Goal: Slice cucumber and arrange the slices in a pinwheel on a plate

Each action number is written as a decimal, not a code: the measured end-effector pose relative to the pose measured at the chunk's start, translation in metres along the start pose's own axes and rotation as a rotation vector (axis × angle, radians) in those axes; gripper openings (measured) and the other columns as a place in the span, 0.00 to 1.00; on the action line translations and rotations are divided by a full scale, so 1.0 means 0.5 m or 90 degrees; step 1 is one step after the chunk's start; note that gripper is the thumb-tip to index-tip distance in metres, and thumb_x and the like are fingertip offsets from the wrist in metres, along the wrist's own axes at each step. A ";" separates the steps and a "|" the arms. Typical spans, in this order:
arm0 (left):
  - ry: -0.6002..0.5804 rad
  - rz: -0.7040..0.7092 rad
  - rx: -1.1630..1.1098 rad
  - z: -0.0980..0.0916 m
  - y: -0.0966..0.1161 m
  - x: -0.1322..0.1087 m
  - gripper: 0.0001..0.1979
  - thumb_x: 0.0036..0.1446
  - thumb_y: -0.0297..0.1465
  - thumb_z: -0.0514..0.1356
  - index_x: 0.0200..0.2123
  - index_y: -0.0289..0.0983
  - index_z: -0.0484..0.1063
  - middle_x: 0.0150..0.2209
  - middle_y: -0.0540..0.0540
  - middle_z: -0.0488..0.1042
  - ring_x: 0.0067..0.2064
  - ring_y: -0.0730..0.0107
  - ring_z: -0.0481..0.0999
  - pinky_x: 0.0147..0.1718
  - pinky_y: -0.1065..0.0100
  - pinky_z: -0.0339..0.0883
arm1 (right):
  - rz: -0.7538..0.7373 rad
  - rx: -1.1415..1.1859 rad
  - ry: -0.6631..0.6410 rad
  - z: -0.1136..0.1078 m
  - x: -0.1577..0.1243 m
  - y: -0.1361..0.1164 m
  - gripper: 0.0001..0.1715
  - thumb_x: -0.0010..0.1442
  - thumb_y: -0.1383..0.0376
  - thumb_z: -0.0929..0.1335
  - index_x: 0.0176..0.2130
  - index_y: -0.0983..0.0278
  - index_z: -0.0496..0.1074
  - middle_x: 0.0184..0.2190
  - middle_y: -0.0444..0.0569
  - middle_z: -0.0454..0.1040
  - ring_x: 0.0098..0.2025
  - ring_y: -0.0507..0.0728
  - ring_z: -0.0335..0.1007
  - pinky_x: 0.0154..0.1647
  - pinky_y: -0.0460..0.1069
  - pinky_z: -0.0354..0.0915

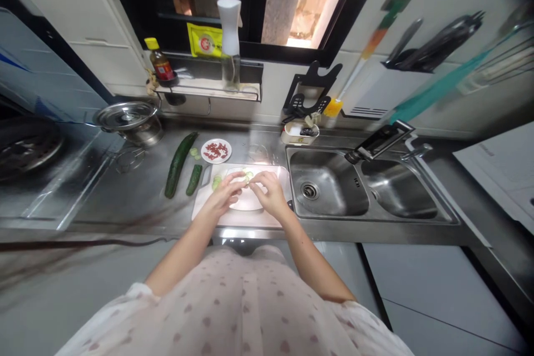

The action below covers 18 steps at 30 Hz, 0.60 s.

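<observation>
A white plate [246,202] rests on the pale cutting board [204,208] at the counter's front edge. Over the plate my left hand [225,194] and my right hand [269,192] nearly meet, fingertips pinched around a small pale green cucumber slice [249,176]. Further green slices [216,182] lie at the board's left, beside my left hand. Left of the board are a short cucumber piece [194,179] and a long cucumber [179,166]. A small white plate [216,151] behind them holds red chopped bits.
Right of the board is a double steel sink [329,181] with a black faucet [377,142]. A lidded steel pot [136,122] stands at the back left. Behind the board hangs a shelf [204,88] with bottles. A utensil holder [299,133] sits near the wall.
</observation>
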<state>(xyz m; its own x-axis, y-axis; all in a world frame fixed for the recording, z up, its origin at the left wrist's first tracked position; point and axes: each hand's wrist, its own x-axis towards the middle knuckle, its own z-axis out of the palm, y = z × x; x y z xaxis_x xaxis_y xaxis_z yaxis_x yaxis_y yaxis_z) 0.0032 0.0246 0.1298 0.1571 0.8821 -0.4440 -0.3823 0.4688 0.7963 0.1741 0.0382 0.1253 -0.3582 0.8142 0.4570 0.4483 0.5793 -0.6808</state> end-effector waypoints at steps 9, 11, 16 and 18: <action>0.042 0.083 0.173 0.002 0.017 -0.002 0.29 0.39 0.33 0.68 0.48 0.40 0.69 0.29 0.53 0.73 0.24 0.81 0.65 0.21 0.79 0.51 | 0.003 -0.011 -0.017 -0.003 0.002 0.003 0.09 0.64 0.62 0.64 0.35 0.61 0.72 0.37 0.49 0.73 0.43 0.57 0.66 0.48 0.54 0.59; 0.034 0.111 0.185 0.001 0.017 0.001 0.29 0.39 0.33 0.68 0.48 0.39 0.69 0.28 0.53 0.74 0.26 0.79 0.68 0.23 0.78 0.55 | 0.012 -0.012 -0.021 -0.003 0.002 0.004 0.09 0.64 0.61 0.64 0.34 0.61 0.71 0.37 0.49 0.73 0.43 0.57 0.65 0.48 0.54 0.60; 0.004 0.164 0.176 0.001 0.012 0.011 0.28 0.40 0.32 0.68 0.47 0.37 0.68 0.28 0.52 0.75 0.33 0.72 0.74 0.36 0.72 0.64 | 0.047 -0.006 -0.031 -0.001 0.000 0.009 0.10 0.62 0.61 0.64 0.32 0.61 0.71 0.36 0.49 0.73 0.42 0.56 0.65 0.45 0.52 0.61; -0.002 0.173 0.176 0.001 0.010 0.016 0.27 0.40 0.31 0.68 0.46 0.37 0.68 0.29 0.51 0.75 0.34 0.71 0.74 0.38 0.71 0.65 | 0.067 0.008 -0.034 0.001 -0.002 0.013 0.10 0.62 0.62 0.64 0.31 0.62 0.71 0.35 0.49 0.73 0.41 0.56 0.66 0.43 0.51 0.61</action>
<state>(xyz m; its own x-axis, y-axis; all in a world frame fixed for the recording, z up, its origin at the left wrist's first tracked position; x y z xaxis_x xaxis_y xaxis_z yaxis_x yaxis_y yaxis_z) 0.0031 0.0340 0.1304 0.0861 0.9760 -0.2001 -0.1504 0.2113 0.9658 0.1770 0.0412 0.1203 -0.3537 0.8668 0.3516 0.4750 0.4902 -0.7308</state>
